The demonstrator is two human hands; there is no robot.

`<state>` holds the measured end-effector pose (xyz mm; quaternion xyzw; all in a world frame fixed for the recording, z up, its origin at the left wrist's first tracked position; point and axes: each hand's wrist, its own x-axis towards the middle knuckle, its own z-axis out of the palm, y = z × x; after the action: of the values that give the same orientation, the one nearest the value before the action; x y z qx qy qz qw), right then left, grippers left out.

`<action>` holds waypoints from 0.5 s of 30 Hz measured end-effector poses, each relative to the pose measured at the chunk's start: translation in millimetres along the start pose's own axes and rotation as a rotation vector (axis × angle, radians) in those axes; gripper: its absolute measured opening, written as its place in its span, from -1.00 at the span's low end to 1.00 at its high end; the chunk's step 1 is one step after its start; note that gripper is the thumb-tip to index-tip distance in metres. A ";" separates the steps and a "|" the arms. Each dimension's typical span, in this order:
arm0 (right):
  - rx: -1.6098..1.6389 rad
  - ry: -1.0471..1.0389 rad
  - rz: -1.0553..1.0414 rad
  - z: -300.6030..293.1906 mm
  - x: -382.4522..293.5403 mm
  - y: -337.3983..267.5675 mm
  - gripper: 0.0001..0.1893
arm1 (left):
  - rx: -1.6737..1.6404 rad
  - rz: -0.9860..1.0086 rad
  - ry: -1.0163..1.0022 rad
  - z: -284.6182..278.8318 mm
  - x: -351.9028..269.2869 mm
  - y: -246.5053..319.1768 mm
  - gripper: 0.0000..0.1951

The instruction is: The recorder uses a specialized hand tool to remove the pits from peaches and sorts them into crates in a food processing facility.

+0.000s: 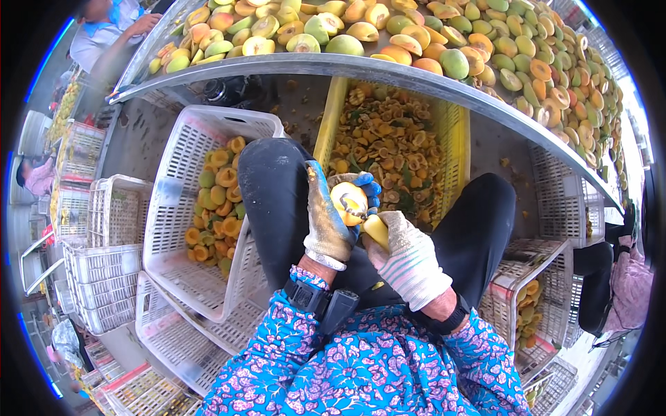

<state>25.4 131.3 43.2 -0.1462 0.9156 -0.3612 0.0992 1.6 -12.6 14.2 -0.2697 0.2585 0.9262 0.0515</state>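
My left hand (333, 216), in a stained glove with blue-coated fingers, holds a halved stone fruit (349, 202) with its cut face up. My right hand (408, 260), in a white glove with green stripes, grips the yellow handle (376, 232) of a small pitting tool. Its curved metal blade (354, 204) lies against the fruit's cut face. Between my knees stands a yellow plastic crate (458, 151) full of pits and fruit scraps (385, 140). To the left, a white plastic crate (174, 182) contains hollowed fruit halves (218, 195).
A metal-edged sorting table (291, 63) heaped with halved fruit (478, 47) runs across in front. Stacked white crates (106, 270) stand at the left, and another crate (536, 275) with fruit is by my right side. A person (109, 36) sits at the far left, another (627, 291) at the right.
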 end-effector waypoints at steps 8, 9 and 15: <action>-0.208 -0.050 -0.182 16.9 -5.5 15.3 -0.51 | -0.056 -0.129 0.087 -10.5 12.3 -1.1 -0.11; -0.209 -0.052 -0.181 20.3 -6.2 17.7 -0.51 | -0.114 -0.180 -0.007 -16.1 15.3 -0.2 -0.12; 0.200 -0.064 -0.190 13.9 1.9 14.7 -0.65 | -0.188 -0.278 -0.011 -19.9 19.9 -1.8 -0.11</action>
<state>24.8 132.1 23.0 -0.2331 0.8535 -0.4533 0.1081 -5.5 -22.0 -11.4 -0.3017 0.1306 0.9316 0.1553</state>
